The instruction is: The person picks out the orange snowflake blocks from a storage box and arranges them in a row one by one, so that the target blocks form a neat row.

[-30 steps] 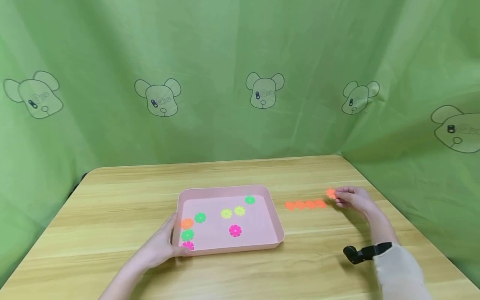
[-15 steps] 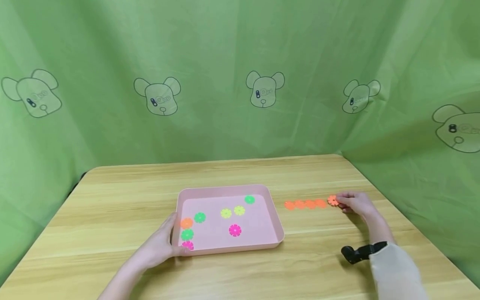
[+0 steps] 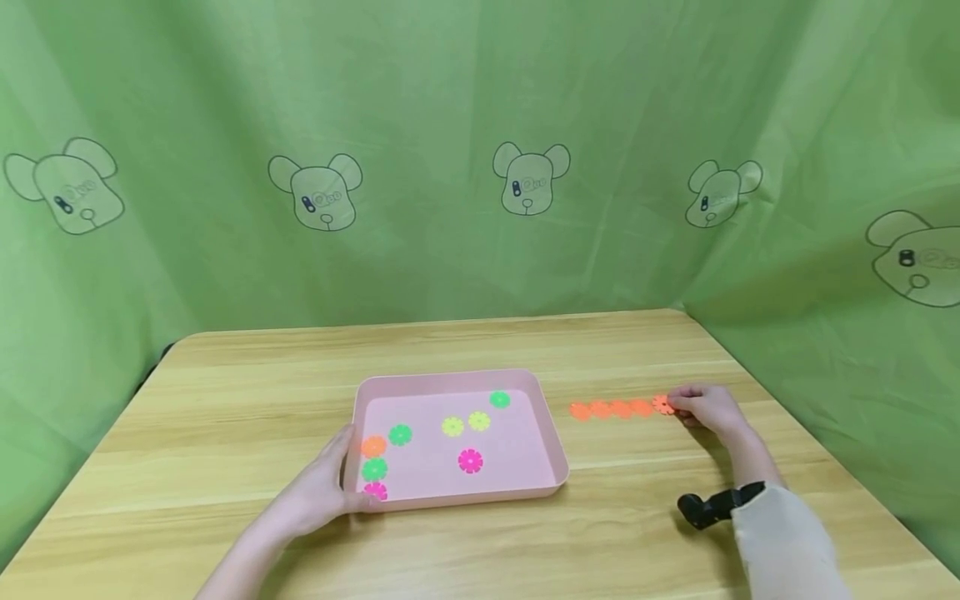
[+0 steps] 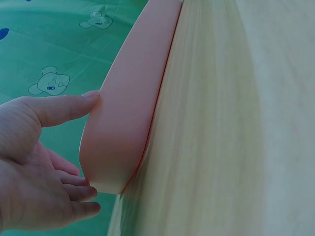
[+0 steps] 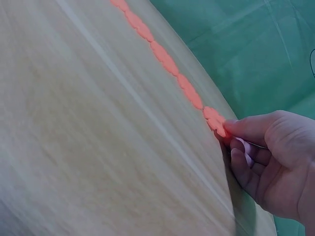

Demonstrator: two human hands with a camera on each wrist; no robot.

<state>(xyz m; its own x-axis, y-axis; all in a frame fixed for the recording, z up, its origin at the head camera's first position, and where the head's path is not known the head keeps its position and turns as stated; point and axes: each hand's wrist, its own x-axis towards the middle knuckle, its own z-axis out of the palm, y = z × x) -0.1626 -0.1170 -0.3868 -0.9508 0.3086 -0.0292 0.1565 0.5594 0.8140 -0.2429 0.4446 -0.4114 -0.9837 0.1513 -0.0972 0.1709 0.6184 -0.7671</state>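
My right hand (image 3: 708, 410) pinches an orange snowflake disc (image 5: 214, 121), notched like a flower, between thumb and fingers. That disc lies at the right end of a row of similar orange discs (image 3: 611, 409) on the table; its edge appears to meet its neighbour. At the pink tray's (image 3: 465, 500) front left corner rests my left hand (image 3: 317, 492). Its thumb touches the front wall, while the loosely extended fingers lie along the left side. Inside the tray are green discs (image 3: 401, 435), yellow discs (image 3: 452, 427), pink discs (image 3: 470, 461) and one orange disc (image 3: 373, 447).
The wooden table (image 3: 225, 400) carries the tray near its middle and the row to the right of it. A green curtain (image 3: 420, 275) with bear-head outlines surrounds the back and sides. A black strap mount (image 3: 712, 507) sits on the right wrist.
The right hand has lowered its orange disc and shifted it left against the row's end. The left hand and tray have stayed put.
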